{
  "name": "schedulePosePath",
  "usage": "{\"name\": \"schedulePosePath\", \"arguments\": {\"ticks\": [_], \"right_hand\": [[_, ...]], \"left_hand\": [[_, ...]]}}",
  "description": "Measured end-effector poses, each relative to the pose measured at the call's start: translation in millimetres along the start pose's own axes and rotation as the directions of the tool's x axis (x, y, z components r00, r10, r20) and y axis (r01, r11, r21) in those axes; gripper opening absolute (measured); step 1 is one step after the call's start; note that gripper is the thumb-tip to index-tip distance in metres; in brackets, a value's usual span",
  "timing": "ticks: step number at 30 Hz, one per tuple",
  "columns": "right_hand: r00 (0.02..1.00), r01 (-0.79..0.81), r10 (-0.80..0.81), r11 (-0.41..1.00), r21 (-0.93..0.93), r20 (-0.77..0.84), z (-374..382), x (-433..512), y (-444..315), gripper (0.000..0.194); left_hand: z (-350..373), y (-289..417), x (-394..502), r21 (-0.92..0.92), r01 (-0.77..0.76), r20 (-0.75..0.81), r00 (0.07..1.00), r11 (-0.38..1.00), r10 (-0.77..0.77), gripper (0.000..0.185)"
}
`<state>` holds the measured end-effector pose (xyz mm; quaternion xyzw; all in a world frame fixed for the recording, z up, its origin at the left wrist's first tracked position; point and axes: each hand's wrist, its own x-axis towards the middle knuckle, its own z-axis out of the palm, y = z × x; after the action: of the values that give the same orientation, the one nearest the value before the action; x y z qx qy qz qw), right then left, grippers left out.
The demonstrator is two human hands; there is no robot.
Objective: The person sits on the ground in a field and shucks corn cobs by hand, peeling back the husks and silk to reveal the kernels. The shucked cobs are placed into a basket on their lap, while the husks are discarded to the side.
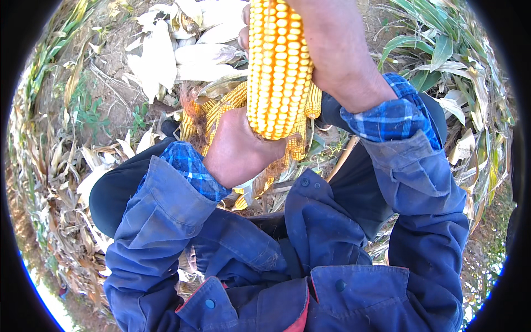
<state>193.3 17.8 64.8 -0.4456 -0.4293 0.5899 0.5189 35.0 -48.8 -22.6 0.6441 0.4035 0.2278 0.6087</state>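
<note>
A husked ear of yellow corn (280, 70) stands large before me, its upper end running out at the top edge of the view. My left hand (247, 147) grips its lower end; most of those fingers are hidden behind the cob. Higher up, my right hand (338, 50) holds the same ear from the right side, and fingertips show past its left edge. Beneath my hands lie several bare corn ears (213, 110), with strands of reddish-brown corn silk (188, 101) among them. One more bare ear (314, 101) shows just right of the held one.
Pale corn ears still in husks (207, 54) lie in a pile at the top. Dry stalks and leaves (54, 199) cover the left ground, and green corn leaves (439, 50) spread at upper right. My bent knees (114, 199) flank the ears. A thin stick (343, 157) lies near the right leg.
</note>
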Motion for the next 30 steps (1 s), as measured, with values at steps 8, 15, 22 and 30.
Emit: {"name": "schedulePosePath", "arguments": {"ticks": [8, 15, 22, 30], "right_hand": [[0.973, -0.171, 0.207, 0.94, 0.294, -0.097, -44, 31, 51, 0.029], [0.924, -0.273, 0.166, 0.918, -0.288, -0.345, -95, 25, 85, 0.035], [0.752, -0.634, 0.223, 0.504, -0.587, -0.62, -125, -2, 168, 0.044], [0.917, -0.396, 0.093, 0.312, -0.864, -0.387, -171, 51, 207, 0.036]], "left_hand": [[-10, 9, -10, 0.189, -0.126, 0.221, 0.972, 0.974, 0.082, 0.019], [-73, 14, -32, 0.542, -0.186, -0.227, 0.907, 0.82, 0.356, 0.023], [-327, -1, -188, 0.494, 0.645, -0.864, 0.29, 0.583, 0.411, 0.038], [-414, -166, -333, -0.366, 0.404, -0.845, 0.233, 0.838, -0.481, 0.06]]}}
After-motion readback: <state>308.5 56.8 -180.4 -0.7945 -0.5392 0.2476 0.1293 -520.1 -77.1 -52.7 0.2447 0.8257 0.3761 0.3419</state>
